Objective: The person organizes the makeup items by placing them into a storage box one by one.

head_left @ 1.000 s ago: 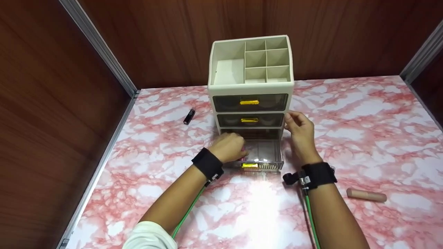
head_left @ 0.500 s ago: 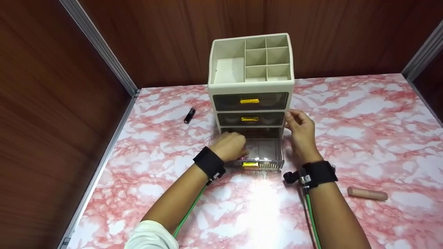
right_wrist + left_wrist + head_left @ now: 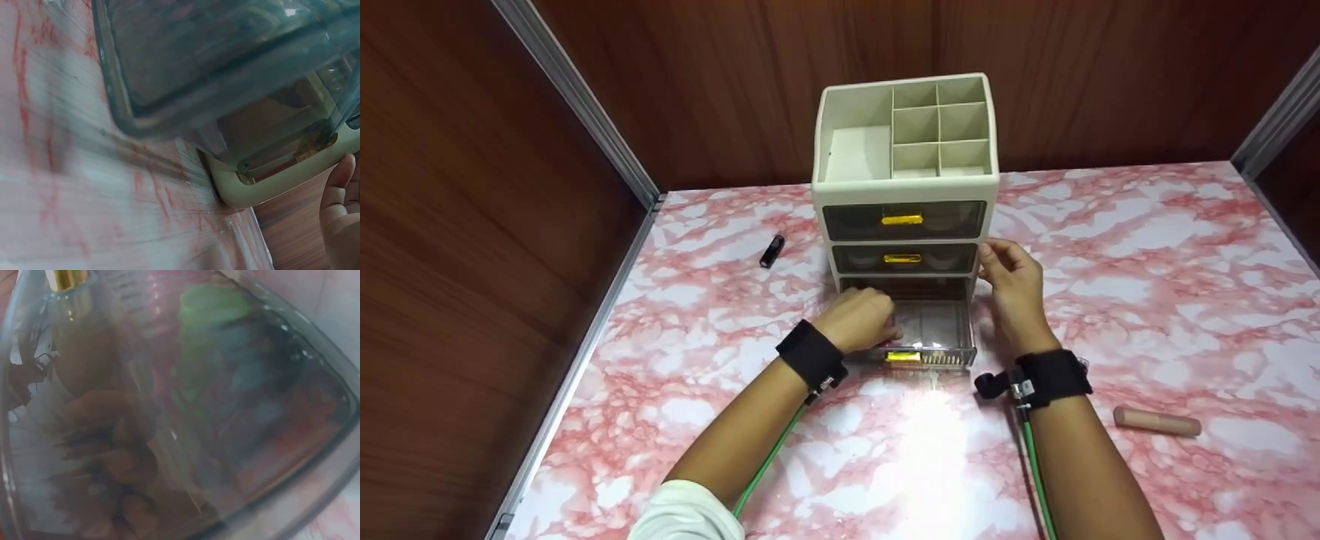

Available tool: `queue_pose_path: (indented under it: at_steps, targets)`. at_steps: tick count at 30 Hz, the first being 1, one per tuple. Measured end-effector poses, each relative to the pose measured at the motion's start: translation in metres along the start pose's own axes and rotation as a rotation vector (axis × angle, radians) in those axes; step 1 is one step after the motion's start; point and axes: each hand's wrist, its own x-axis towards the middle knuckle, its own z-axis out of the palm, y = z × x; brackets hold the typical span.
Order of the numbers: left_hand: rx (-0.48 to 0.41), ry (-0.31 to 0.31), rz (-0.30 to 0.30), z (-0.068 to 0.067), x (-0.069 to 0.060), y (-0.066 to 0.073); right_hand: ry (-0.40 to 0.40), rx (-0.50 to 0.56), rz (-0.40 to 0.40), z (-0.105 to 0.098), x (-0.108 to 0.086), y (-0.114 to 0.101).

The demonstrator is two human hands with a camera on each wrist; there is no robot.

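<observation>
A cream cabinet (image 3: 906,187) stands at the table's back with its clear bottom drawer (image 3: 934,326) pulled out. My left hand (image 3: 859,319) reaches into the drawer's left side, fingers curled down round a pink item (image 3: 888,343), mostly hidden beneath them. Through the drawer's plastic, the left wrist view shows a blurred green item (image 3: 214,304) beside pink and dark shapes. At the cabinet's right side rests my right hand (image 3: 1016,289), thumb and fingers bent loosely against the edge. The right wrist view catches its fingers (image 3: 340,185) near the cream frame (image 3: 281,183).
A small black tube (image 3: 772,251) lies left of the cabinet, and a beige tube (image 3: 1157,421) lies right of my right forearm. The upper two drawers are closed. Brown wood panels (image 3: 720,90) stand behind and at both sides of the marbled table (image 3: 682,330).
Less of the pink item shows under my left hand than a second ago. Both hands have hardly moved, and the drawer stays pulled out.
</observation>
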Motion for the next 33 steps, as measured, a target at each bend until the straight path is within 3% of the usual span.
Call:
queue_pose_path:
  at_steps: [5, 9, 21, 24, 33]
  targets:
    - [-0.004, 0.021, 0.013, -0.003, -0.004, -0.001, 0.005, -0.002, 0.010, -0.001, 0.001, 0.001]
    - [-0.042, 0.062, 0.067, -0.006, -0.009, -0.004, -0.006, -0.004, 0.020, -0.002, 0.001, 0.001]
    - [-0.248, 0.145, 0.159, -0.016, -0.030, -0.025, -0.006, -0.004, 0.040, -0.003, 0.001, 0.001]
    - [-0.285, 0.143, 0.147, -0.020, -0.038, -0.032, 0.003, 0.000, 0.027, -0.003, 0.001, 0.002]
    - [-0.320, 0.115, 0.014, -0.030, -0.057, -0.061, 0.001, 0.000, 0.012, -0.003, 0.002, 0.003]
